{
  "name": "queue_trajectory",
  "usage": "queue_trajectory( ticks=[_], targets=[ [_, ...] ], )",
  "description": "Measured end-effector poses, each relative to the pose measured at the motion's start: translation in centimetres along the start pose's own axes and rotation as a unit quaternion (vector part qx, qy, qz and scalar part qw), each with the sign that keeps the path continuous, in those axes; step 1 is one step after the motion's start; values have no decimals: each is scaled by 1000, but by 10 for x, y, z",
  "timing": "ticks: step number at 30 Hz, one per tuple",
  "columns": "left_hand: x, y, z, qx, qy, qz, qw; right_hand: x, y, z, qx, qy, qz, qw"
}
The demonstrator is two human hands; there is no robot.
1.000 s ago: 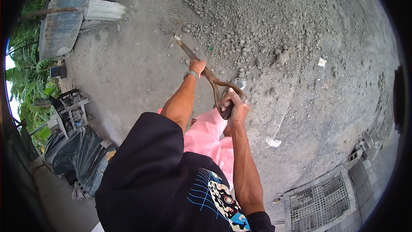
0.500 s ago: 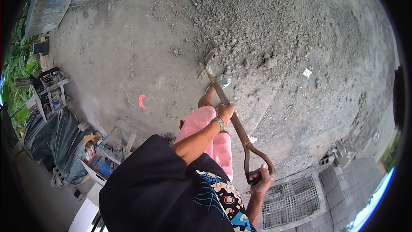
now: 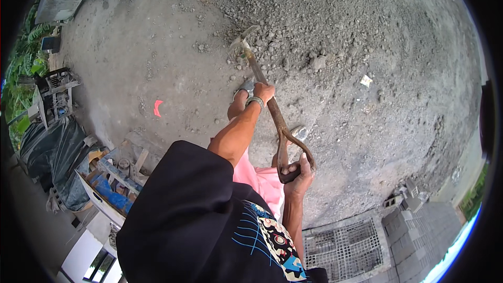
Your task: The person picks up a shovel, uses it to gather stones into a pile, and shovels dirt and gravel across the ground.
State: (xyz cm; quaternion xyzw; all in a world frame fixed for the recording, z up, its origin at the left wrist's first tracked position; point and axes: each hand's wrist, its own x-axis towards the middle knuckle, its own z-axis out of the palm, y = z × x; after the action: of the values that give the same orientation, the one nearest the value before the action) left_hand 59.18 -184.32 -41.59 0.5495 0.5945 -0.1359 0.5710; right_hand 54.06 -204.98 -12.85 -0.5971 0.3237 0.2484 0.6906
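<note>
I hold a shovel [image 3: 272,112] with a rusty brown shaft and a D-shaped grip. My left hand [image 3: 263,92] is closed around the middle of the shaft. My right hand [image 3: 299,174] grips the D-handle close to my body. The blade [image 3: 242,38] rests at the near edge of a big grey pile of sand and gravel [image 3: 335,26]. My feet in grey shoes [image 3: 245,88] stand on the ground below the shaft.
A metal grate [image 3: 346,249] lies at lower right beside grey concrete blocks [image 3: 414,220]. Black sacks [image 3: 47,152] and a blue-and-white crate of clutter [image 3: 107,183] sit at left. A small orange scrap [image 3: 157,107] lies on the ground.
The shovel has swung from pointing up-left, hands close together, to reaching forward into the pile's edge. My right hand has drawn back to the D-handle and my left has slid along the shaft.
</note>
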Motion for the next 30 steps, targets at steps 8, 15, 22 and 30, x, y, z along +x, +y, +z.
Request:
queue_trajectory(
  ticks=[8,15,22,30],
  targets=[
    [-173,-87,173,21,-80,-77,994,-49,-45,-225,13,110,25,994],
    [-267,-162,238,-172,-96,-50,979,-111,-91,-313,-56,73,-49,995],
    [-196,-126,137,15,-2,-36,999,-56,-31,-268,57,14,65,996],
    [-57,-65,7,-134,103,-78,983,33,-33,-78,-5,-86,125,988]
  ],
)
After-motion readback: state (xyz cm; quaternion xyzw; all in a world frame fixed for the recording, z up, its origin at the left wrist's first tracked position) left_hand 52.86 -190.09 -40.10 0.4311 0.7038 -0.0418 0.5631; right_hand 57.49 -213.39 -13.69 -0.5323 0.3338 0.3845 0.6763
